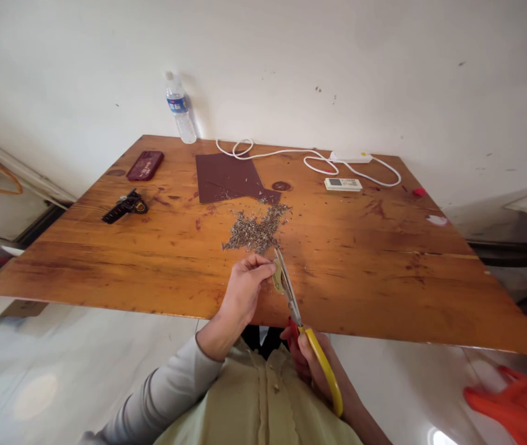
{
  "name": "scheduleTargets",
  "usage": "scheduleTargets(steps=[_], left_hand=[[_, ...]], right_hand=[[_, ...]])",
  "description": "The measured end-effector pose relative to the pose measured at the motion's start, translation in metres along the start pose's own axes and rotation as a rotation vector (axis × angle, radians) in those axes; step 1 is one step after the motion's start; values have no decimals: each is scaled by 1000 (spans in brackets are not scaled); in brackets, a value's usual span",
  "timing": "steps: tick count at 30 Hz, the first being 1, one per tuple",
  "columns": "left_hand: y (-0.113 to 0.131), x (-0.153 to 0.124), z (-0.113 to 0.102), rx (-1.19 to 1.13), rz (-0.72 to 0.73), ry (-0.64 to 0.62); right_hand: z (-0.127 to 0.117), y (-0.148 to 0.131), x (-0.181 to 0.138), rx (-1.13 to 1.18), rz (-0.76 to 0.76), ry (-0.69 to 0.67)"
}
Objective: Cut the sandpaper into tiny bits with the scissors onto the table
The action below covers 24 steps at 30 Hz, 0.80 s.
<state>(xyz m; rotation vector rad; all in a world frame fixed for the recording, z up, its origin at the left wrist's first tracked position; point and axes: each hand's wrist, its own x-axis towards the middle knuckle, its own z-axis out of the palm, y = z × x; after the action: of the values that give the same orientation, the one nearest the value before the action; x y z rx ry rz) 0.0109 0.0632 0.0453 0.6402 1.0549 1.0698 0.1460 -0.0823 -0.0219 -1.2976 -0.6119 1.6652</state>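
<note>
My left hand (244, 285) pinches a small yellowish piece of paper or card (278, 279) between thumb and fingertips, just above the table's near edge. A dark mark shows on the piece. In my right hand (312, 358) are scissors (292, 296) with a yellow and a red handle, their blades pointing away from me and lying against the piece's right side. Part of the right hand is hidden behind the yellow handle. Beyond the left hand lies a loose heap of small brownish-grey shreds (255, 232).
On the wooden table (365, 266) lie a dark maroon sheet (226, 176), a maroon phone-like case (145, 165), a black clamp-like object (125, 206) and a white remote control (343, 185). A water bottle (180, 111) and a white power strip (351, 157) with its cord are by the wall.
</note>
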Motion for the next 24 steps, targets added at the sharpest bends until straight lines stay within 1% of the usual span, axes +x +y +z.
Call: scheduleTargets(steps=[6,10,14,17,24], left_hand=[[5,-2,2,-7,-23,6],[5,-2,2,-25,-30,0],[5,-2,1,-19,-39,4],[6,-2,0,-9,-48,-1],[8,-1,-2,-25,-47,-29]], right_hand=[[-3,7,1,-35,-17,-29],[0,3,0,-30,-25,-16],[0,-4,1,-126,-38,-6],[-3,-3,2,-178,-31,-4],[-6,3,1,-141,-6,-41]])
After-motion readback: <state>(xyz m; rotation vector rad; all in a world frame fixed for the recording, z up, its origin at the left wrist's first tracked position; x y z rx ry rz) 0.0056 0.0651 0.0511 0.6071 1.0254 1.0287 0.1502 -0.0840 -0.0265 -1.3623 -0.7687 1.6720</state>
